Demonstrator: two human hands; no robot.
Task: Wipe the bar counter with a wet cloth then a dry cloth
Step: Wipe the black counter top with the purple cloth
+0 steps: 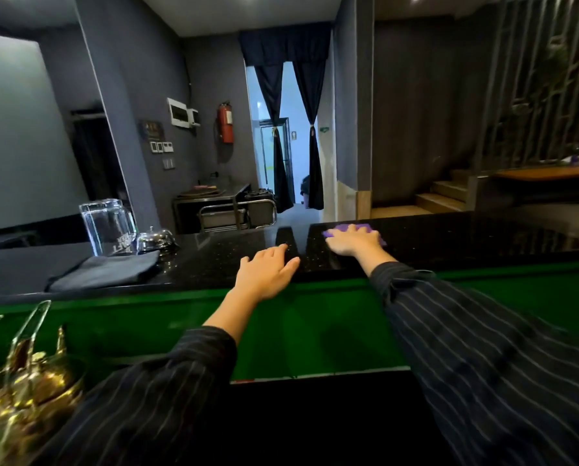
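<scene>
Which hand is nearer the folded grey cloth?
Left. The left hand rests flat on the counter just right of the grey cloth; the right hand lies farther right.

Two arms enter from the bottom of the frame. Both wear long dark sleeves with thin pale pinstripes running lengthwise; fabric looks loose and creased. Left sleeve (153, 391), lower left to centre, ends partway up the forearm, leaving wrist and left hand (266, 272) bare. Right sleeve (483, 338), lower right, reaches the wrist; right hand (353, 242) bare. No rings, watch or gloves visible.
</scene>
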